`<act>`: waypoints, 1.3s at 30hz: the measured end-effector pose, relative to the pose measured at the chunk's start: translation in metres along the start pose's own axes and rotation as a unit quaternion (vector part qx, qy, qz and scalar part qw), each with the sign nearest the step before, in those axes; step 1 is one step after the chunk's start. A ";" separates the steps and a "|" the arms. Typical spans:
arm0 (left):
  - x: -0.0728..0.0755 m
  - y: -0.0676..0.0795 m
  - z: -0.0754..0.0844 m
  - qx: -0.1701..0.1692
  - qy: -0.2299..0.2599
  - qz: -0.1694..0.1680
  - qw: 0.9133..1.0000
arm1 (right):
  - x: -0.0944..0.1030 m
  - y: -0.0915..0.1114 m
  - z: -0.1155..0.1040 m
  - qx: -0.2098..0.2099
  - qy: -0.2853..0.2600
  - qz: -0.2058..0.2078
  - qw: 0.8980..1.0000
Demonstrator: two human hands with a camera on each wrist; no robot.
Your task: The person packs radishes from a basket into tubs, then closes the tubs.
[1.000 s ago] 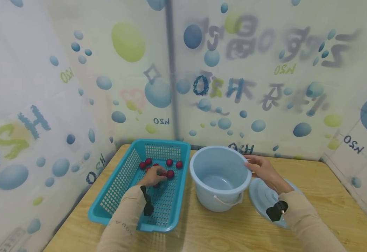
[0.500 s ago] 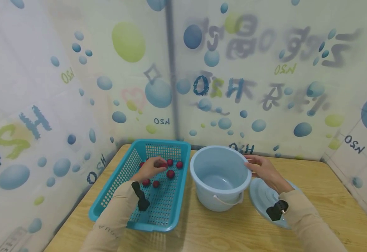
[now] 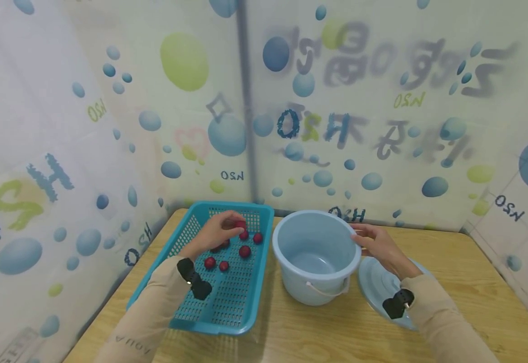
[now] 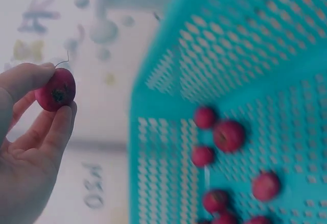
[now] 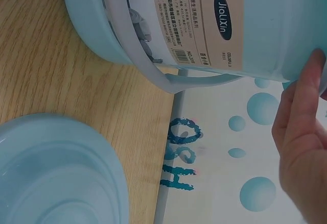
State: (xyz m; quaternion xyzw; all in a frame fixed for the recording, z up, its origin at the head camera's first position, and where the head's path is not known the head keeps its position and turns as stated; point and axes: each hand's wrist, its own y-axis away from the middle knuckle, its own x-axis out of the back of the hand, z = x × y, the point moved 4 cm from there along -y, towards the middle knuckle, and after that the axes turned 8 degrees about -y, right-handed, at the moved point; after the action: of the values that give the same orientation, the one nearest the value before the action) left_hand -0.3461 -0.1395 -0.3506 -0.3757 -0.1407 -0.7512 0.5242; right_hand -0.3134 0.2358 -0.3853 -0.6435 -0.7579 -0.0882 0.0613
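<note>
Pinches one red apple-like fruit between thumb and fingertips of the left hand, raised over the far end of one teal basket, lower left of centre in the head view. Hides part of that fruit behind bent fingers there; shows it more fully at the left edge of the left wrist view. Counts seven loose fruits inside the basket in the head view, a couple partly covered by the left wrist; cannot make out any others behind it. Counts seven in the left wrist view too, some cut off by the bottom edge, plus a sliver too small to identify.

Grips the rim of one light-blue bucket, right of centre, with the right hand, thumb hard to make out. Shows one label at the top of the right wrist view, smallest print unreadable. Keeps one light-blue lid on the wood-grain table, right of the bucket, partly under the right wrist in the head view. Loses two beige sleeves past the bottom edge.
</note>
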 end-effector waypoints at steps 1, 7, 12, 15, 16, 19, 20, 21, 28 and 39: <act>0.000 -0.001 0.006 -0.010 0.006 -0.001 1.000 | 0.000 0.000 0.000 0.000 -0.001 -0.001 1.000; -0.007 -0.006 0.053 -0.070 0.043 -0.006 0.997 | 0.000 0.000 0.001 0.003 0.000 -0.002 1.000; -0.021 -0.012 0.080 -0.098 0.065 -0.016 0.993 | 0.000 0.000 0.001 0.003 0.001 -0.001 1.000; -0.030 -0.017 0.090 -0.117 0.080 -0.025 0.990 | 0.000 0.000 0.002 0.001 0.003 0.000 1.000; -0.033 -0.018 0.093 -0.119 0.083 -0.028 0.989 | 0.000 0.000 0.002 0.000 0.003 0.001 1.000; -0.041 -0.022 0.102 -0.130 0.084 -0.030 0.988 | 0.001 0.000 0.002 0.001 0.004 0.001 1.000; -0.044 -0.023 0.105 -0.131 0.080 -0.028 0.988 | 0.001 0.000 0.001 0.001 0.003 0.001 1.000; -0.047 -0.024 0.108 -0.135 0.077 -0.025 0.988 | 0.001 0.000 0.001 0.002 0.003 0.001 1.000; -0.072 -0.035 0.124 -0.162 0.047 -0.032 0.985 | 0.001 -0.001 -0.001 0.004 0.011 0.002 1.000; -0.097 -0.048 0.129 -0.153 0.000 -0.061 0.986 | 0.001 -0.001 0.000 0.006 0.004 0.003 1.000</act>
State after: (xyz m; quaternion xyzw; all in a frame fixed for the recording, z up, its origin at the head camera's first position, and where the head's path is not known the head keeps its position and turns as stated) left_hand -0.3186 0.0239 -0.3236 -0.4418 -0.0466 -0.7945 0.4141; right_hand -0.3149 0.2363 -0.3852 -0.6451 -0.7562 -0.0859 0.0680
